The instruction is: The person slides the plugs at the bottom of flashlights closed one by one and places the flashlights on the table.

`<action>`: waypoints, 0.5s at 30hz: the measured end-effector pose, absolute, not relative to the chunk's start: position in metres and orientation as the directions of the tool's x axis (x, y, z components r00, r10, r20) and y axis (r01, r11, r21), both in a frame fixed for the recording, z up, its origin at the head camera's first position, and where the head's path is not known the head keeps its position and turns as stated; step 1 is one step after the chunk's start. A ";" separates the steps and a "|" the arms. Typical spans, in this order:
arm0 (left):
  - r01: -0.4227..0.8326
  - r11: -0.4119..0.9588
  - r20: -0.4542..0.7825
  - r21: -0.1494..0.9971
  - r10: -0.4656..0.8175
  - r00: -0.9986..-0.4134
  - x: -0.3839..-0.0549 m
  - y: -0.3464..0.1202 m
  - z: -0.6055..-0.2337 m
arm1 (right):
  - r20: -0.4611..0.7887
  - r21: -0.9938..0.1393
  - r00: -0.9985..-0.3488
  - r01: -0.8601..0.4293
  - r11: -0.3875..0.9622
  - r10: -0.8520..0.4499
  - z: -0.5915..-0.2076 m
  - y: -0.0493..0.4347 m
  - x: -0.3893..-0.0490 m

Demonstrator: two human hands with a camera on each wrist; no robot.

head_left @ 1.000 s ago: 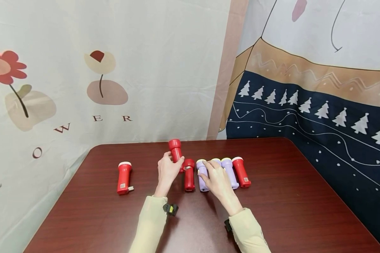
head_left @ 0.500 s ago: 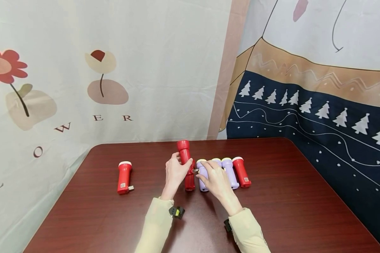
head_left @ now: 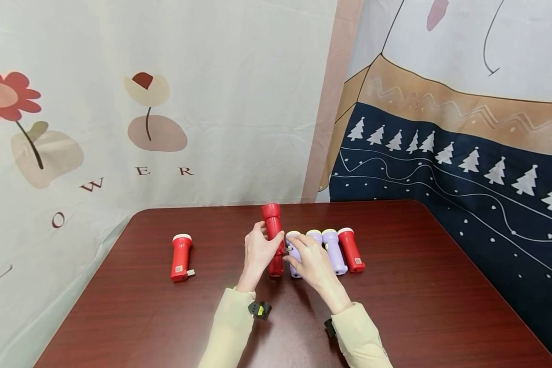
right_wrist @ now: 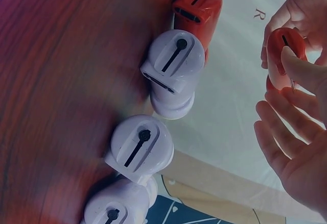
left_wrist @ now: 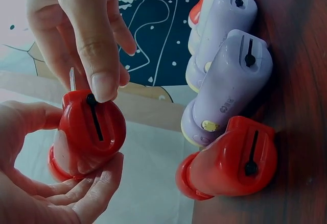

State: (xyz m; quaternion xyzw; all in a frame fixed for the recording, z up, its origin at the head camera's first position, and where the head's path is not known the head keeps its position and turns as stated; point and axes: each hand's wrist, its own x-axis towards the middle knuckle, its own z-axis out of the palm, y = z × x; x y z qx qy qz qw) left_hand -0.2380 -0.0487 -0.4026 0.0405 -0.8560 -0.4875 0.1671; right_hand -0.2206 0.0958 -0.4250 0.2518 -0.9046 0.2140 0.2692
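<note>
My left hand point(head_left: 259, 250) grips a red flashlight point(head_left: 272, 220) around its body, held above the table with its head pointing away. Metal plug prongs point(left_wrist: 72, 78) stick out from the side of its base. On the flat end, my right thumb point(left_wrist: 102, 86) presses at the black slider button, at the prong end of its slot. The other fingers of my right hand point(head_left: 314, 255) are spread loosely beside the flashlight. Beneath it, another red flashlight point(left_wrist: 230, 163) lies on the table, next to a purple flashlight point(left_wrist: 227, 89) partly hidden by my right hand in the head view.
Two more purple flashlights, one of them the outer purple one point(head_left: 334, 253), and a red flashlight point(head_left: 351, 250) continue the row rightward. Off to the left lies a red flashlight point(head_left: 181, 258) with its prongs out. Printed curtains hang behind the brown table point(head_left: 133, 317).
My left hand has carried the red flashlight rightward to my right hand, over the red one on the table. The right hand has hardly moved; its thumb now meets the flashlight's end.
</note>
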 end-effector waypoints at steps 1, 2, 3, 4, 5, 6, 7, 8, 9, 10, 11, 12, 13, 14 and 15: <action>0.094 0.518 0.246 0.850 -0.233 -0.941 -0.238 -0.048 -0.402 | 0.596 -0.253 -0.725 -0.576 0.777 -0.344 -0.425 0.096 -0.221; 0.095 0.516 0.246 0.851 -0.232 -0.941 -0.238 -0.048 -0.402 | 0.599 -0.251 -0.721 -0.583 0.773 -0.349 -0.425 0.096 -0.221; 0.098 0.514 0.247 0.852 -0.231 -0.941 -0.238 -0.048 -0.402 | 0.601 -0.248 -0.717 -0.587 0.771 -0.352 -0.425 0.096 -0.221; 0.099 0.513 0.247 0.853 -0.230 -0.941 -0.238 -0.047 -0.402 | 0.603 -0.247 -0.714 -0.591 0.768 -0.355 -0.425 0.096 -0.221; 0.099 0.511 0.247 0.854 -0.230 -0.941 -0.239 -0.047 -0.402 | 0.604 -0.246 -0.713 -0.592 0.767 -0.357 -0.425 0.096 -0.221; 0.101 0.510 0.248 0.854 -0.229 -0.941 -0.239 -0.047 -0.402 | 0.605 -0.243 -0.711 -0.594 0.767 -0.359 -0.425 0.096 -0.221; 0.102 0.510 0.249 0.854 -0.229 -0.941 -0.239 -0.047 -0.402 | 0.604 -0.247 -0.712 -0.595 0.765 -0.358 -0.425 0.096 -0.221; 0.103 0.510 0.249 0.854 -0.228 -0.941 -0.238 -0.046 -0.402 | 0.605 -0.246 -0.710 -0.597 0.764 -0.360 -0.425 0.096 -0.221; 0.104 0.509 0.249 0.855 -0.227 -0.942 -0.238 -0.046 -0.402 | 0.606 -0.243 -0.708 -0.598 0.764 -0.361 -0.425 0.096 -0.221; 0.103 0.508 0.248 0.855 -0.227 -0.942 -0.238 -0.046 -0.402 | 0.607 -0.240 -0.707 -0.598 0.765 -0.362 -0.425 0.096 -0.221; 0.102 0.506 0.246 0.857 -0.227 -0.942 -0.238 -0.046 -0.402 | 0.610 -0.235 -0.704 -0.599 0.766 -0.363 -0.425 0.096 -0.221; 0.102 0.504 0.245 0.857 -0.226 -0.943 -0.238 -0.046 -0.402 | 0.614 -0.231 -0.700 -0.601 0.765 -0.364 -0.425 0.096 -0.221; 0.102 0.503 0.244 0.858 -0.225 -0.943 -0.238 -0.046 -0.402 | 0.617 -0.228 -0.697 -0.602 0.765 -0.365 -0.425 0.096 -0.221; 0.102 0.502 0.243 0.859 -0.224 -0.944 -0.237 -0.046 -0.402 | 0.621 -0.223 -0.693 -0.604 0.765 -0.366 -0.425 0.096 -0.221; 0.103 0.502 0.243 0.859 -0.223 -0.944 -0.237 -0.046 -0.402 | 0.625 -0.217 -0.690 -0.604 0.767 -0.367 -0.425 0.096 -0.221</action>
